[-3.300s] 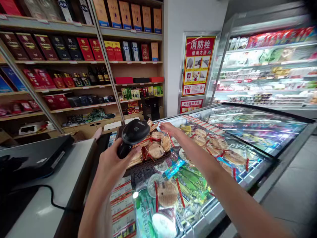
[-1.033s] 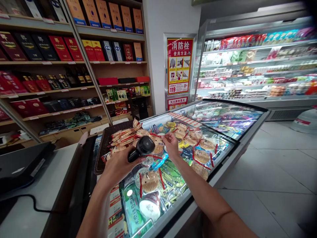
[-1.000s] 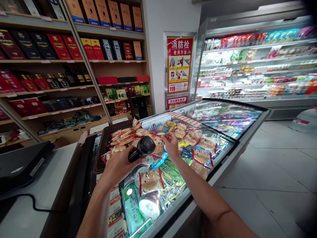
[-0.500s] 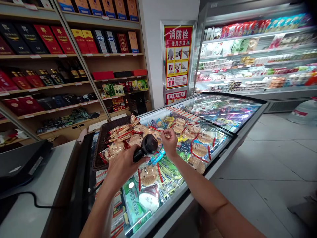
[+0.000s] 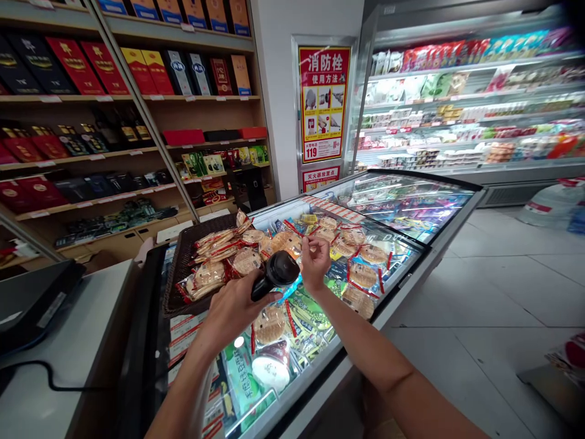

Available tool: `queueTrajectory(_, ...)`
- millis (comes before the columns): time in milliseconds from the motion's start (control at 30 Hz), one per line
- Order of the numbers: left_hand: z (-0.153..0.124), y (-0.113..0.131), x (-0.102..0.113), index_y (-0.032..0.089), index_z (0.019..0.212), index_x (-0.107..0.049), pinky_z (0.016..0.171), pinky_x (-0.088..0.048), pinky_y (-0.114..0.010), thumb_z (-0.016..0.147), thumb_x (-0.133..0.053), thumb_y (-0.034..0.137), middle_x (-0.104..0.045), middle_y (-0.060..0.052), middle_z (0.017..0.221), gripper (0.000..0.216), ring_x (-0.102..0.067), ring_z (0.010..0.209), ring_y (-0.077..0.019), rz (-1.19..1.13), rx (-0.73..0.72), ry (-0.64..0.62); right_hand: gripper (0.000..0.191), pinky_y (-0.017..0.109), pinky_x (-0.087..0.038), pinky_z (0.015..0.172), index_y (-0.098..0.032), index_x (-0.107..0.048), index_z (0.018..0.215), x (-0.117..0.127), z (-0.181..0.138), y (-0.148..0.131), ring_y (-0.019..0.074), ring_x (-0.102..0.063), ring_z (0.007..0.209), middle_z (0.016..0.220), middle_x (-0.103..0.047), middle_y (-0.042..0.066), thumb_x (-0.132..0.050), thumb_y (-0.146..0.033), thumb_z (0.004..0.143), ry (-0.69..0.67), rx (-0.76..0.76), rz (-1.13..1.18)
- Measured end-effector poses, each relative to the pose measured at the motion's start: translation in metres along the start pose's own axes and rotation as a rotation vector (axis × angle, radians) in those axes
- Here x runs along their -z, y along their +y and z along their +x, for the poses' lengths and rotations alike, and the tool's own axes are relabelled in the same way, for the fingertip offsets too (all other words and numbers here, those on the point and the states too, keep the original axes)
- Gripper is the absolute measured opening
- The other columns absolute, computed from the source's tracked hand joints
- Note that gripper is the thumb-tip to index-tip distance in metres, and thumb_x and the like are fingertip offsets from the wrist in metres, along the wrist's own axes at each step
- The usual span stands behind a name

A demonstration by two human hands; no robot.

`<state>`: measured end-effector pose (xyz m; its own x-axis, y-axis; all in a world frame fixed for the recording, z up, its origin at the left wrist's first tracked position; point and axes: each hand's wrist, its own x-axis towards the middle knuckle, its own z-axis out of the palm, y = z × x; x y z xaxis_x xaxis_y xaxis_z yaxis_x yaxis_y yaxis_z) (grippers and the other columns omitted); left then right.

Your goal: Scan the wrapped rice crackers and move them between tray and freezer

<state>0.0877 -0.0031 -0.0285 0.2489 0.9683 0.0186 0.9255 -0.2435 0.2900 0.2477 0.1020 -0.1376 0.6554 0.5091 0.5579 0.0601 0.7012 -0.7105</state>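
Note:
My left hand (image 5: pixel 235 302) is wrapped around the handle of a black handheld barcode scanner (image 5: pixel 281 268), its head tilted up and away to the right. Close beside it, my right hand (image 5: pixel 315 262) is closed in a pinch at the edge of a clear, red-edged packet with a round cracker (image 5: pixel 284 242); the scanner partly covers this packet. A dark brown woven basket (image 5: pixel 176 277) piled with similar packets (image 5: pixel 210 274) stands left of the scanner. More cracker packets (image 5: pixel 363 275) lie spread over the freezer's glass top on the right, and one packet (image 5: pixel 269 324) lies nearer me.
Below the glass of the chest freezer (image 5: pixel 338 353) are colourful frozen goods. A counter (image 5: pixel 98 329) with a black device (image 5: pixel 41 305) and a cable is at left. Shelves of boxes (image 5: pixel 105 64) stand behind, with a refrigerated display (image 5: pixel 457 110) and a large water bottle (image 5: pixel 548 204) at right.
The view has shifted slightly. The scanner and the right hand have drawn a little closer together, with the packet still at the right fingertips.

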Motion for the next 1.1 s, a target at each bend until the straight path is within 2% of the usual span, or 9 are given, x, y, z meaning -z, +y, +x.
queueTrajectory(133, 0.000, -0.002, 0.003, 0.025, 0.109, -0.062, 0.063, -0.037, -0.029, 0.084, -0.052, 0.065, -0.072, -0.003, 0.083, 0.048, -0.067, 0.082, -0.0282, -0.046, -0.011, 0.018, 0.025, 0.031, -0.054, 0.079, -0.024, -0.047, 0.082, 0.000, 0.003, 0.008, 0.0156, -0.062, 0.088, 0.093, -0.060, 0.005, -0.062, -0.043, 0.086, -0.008, -0.099, 0.104)
queueTrajectory(300, -0.003, -0.014, 0.014, 0.021, 0.108, -0.065, 0.065, -0.042, -0.027, 0.080, -0.055, 0.068, -0.073, -0.003, 0.090, 0.056, -0.065, 0.082, -0.0246, -0.219, -0.077, 0.118, 0.035, 0.023, -0.052, 0.057, -0.025, -0.045, 0.080, -0.001, 0.016, 0.027, 0.0117, -0.060, 0.067, 0.079, -0.060, -0.002, -0.075, -0.041, 0.071, -0.080, -0.606, 0.410)
queueTrajectory(400, -0.007, -0.017, 0.022, 0.018, 0.110, -0.067, 0.062, -0.042, -0.026, 0.076, -0.057, 0.071, -0.072, -0.003, 0.087, 0.064, -0.062, 0.075, -0.0226, -0.266, -0.076, 0.140, 0.032, 0.024, -0.055, 0.058, -0.025, -0.050, 0.080, 0.001, 0.023, 0.037, 0.0134, -0.062, 0.071, 0.080, -0.063, -0.002, -0.077, -0.030, 0.065, -0.143, -0.793, 0.585)
queueTrajectory(500, -0.010, -0.016, 0.026, 0.017, 0.110, -0.067, 0.058, -0.041, -0.026, 0.076, -0.058, 0.070, -0.071, -0.002, 0.082, 0.065, -0.060, 0.070, -0.0212, -0.280, -0.079, 0.146, 0.017, 0.026, -0.058, 0.061, -0.025, -0.058, 0.083, 0.006, 0.027, 0.044, 0.0152, -0.064, 0.079, 0.084, -0.066, 0.001, -0.071, -0.029, 0.072, -0.212, -0.878, 0.714)
queueTrajectory(567, -0.012, -0.016, 0.027, 0.017, 0.112, -0.067, 0.059, -0.042, -0.026, 0.077, -0.059, 0.068, -0.073, -0.003, 0.086, 0.062, -0.062, 0.072, -0.0220, -0.296, -0.097, 0.156, 0.009, 0.025, -0.059, 0.063, -0.024, -0.062, 0.087, 0.010, 0.028, 0.047, 0.0148, -0.063, 0.084, 0.089, -0.067, 0.003, -0.064, -0.028, 0.079, -0.267, -0.927, 0.810)
queueTrajectory(733, -0.012, -0.018, 0.026, 0.020, 0.117, -0.066, 0.070, -0.047, -0.028, 0.077, -0.060, 0.067, -0.074, -0.004, 0.099, 0.062, -0.065, 0.087, -0.0264, -0.273, -0.119, 0.141, 0.015, 0.015, -0.057, 0.059, -0.021, -0.063, 0.088, 0.011, 0.030, 0.050, 0.0099, -0.059, 0.079, 0.090, -0.065, 0.003, -0.049, -0.017, 0.087, -0.289, -1.077, 1.030)
queueTrajectory(900, -0.010, -0.016, 0.023, 0.022, 0.113, -0.066, 0.068, -0.045, -0.028, 0.079, -0.057, 0.069, -0.072, -0.003, 0.087, 0.059, -0.065, 0.082, -0.0257, -0.222, -0.102, 0.079, 0.020, 0.012, -0.055, 0.058, -0.023, -0.060, 0.084, 0.010, 0.030, 0.046, 0.0084, -0.055, 0.075, 0.087, -0.062, 0.000, -0.045, -0.010, 0.087, -0.313, -1.061, 1.154)
queueTrajectory(1033, -0.009, -0.015, 0.022, 0.022, 0.108, -0.065, 0.068, -0.044, -0.028, 0.079, -0.057, 0.069, -0.072, -0.002, 0.087, 0.055, -0.065, 0.083, -0.0252, -0.228, -0.109, 0.062, 0.013, 0.014, -0.051, 0.053, -0.024, -0.059, 0.083, 0.012, 0.030, 0.038, 0.0090, -0.054, 0.073, 0.087, -0.060, 0.000, -0.048, -0.018, 0.087, -0.375, -0.957, 1.066)
queueTrajectory(1100, -0.008, -0.015, 0.022, 0.022, 0.107, -0.066, 0.066, -0.042, -0.027, 0.078, -0.057, 0.069, -0.072, -0.001, 0.086, 0.056, -0.065, 0.081, -0.0246, -0.220, -0.111, 0.075, 0.006, 0.017, -0.048, 0.049, -0.024, -0.058, 0.084, 0.012, 0.029, 0.035, 0.0106, -0.054, 0.072, 0.090, -0.061, 0.001, -0.053, -0.026, 0.086, -0.394, -0.873, 0.918)
